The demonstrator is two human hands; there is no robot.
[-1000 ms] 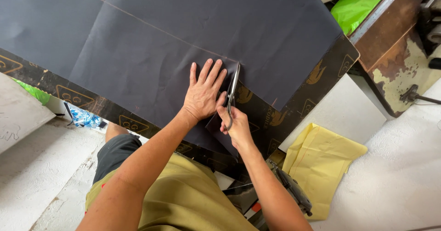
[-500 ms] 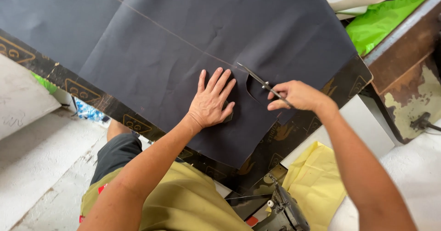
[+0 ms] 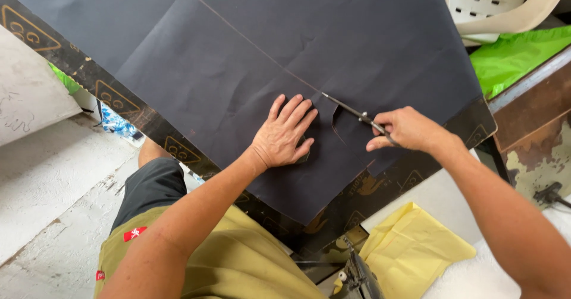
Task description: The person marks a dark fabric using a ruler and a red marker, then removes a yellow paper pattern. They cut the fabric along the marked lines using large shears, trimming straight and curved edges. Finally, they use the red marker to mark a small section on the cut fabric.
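Two hands on the dark fabric sheet (image 3: 238, 55) spread over the black worktop (image 3: 125, 105). Left hand (image 3: 284, 135) lies flat, fingers spread apart, pinning the cloth just beside a curved cut. Right hand (image 3: 407, 129) has its fingers clamped round the scissors (image 3: 351, 112), blades pointing into the slit. Yellow cloth (image 3: 410, 251) lies lower right, green fabric (image 3: 517, 55) upper right.

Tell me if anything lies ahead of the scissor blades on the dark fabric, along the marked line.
Nothing visible does. The scissors in the right hand point up the thin line across the dark fabric, and that stretch lies bare. The left hand presses flat beside the curved cut, below the line, not on it.
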